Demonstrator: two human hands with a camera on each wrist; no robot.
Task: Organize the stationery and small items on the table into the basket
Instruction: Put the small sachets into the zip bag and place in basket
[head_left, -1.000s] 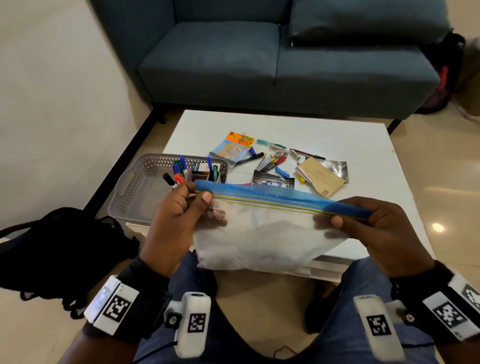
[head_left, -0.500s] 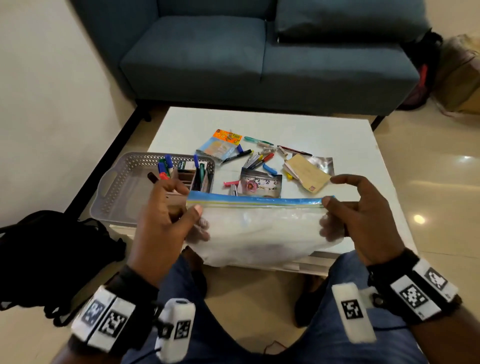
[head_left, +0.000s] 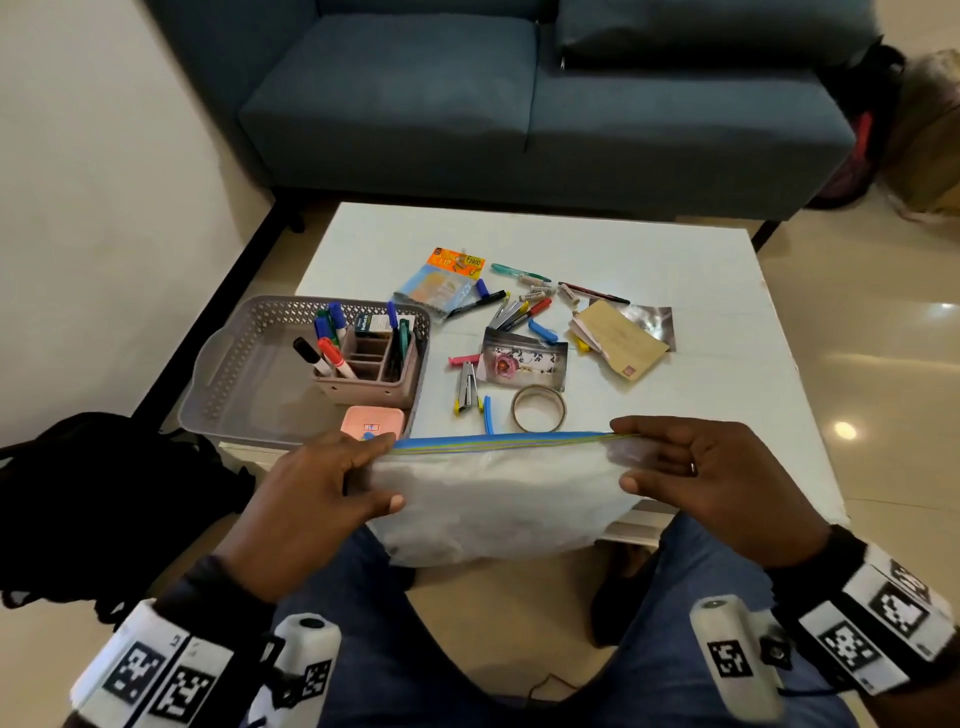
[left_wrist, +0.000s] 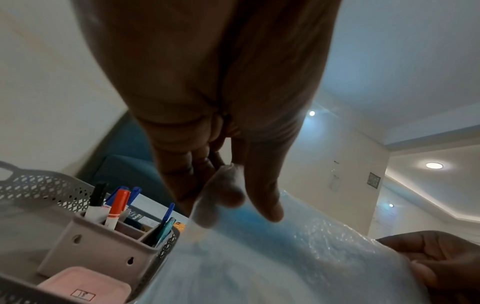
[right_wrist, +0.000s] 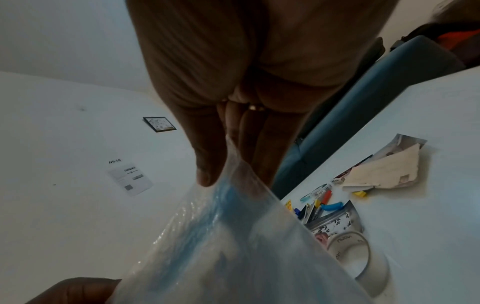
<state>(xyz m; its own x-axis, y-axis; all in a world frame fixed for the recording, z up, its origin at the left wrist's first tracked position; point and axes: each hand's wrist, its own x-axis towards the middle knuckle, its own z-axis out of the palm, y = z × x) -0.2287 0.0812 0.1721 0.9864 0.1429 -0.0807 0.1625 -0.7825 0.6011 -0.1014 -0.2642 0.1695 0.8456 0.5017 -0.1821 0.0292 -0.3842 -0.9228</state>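
A clear zip bag with a blue seal strip is stretched flat over the table's near edge between both hands. My left hand pinches its left end, thumb under and fingers on top. My right hand pinches the right end. The grey perforated basket stands at the table's left, with a pen organizer full of markers and a pink box inside it. Loose pens, clips, a tape roll, a floral pouch and a brown envelope lie mid-table.
The white table has bare surface at the far side and the right. A blue sofa stands behind it. A black bag lies on the floor at the left. My knees in jeans are under the table's near edge.
Both hands have lowered the zip bag from mid-air toward the table's near edge and pulled it flatter. The tape roll and pink box, hidden before, now show.
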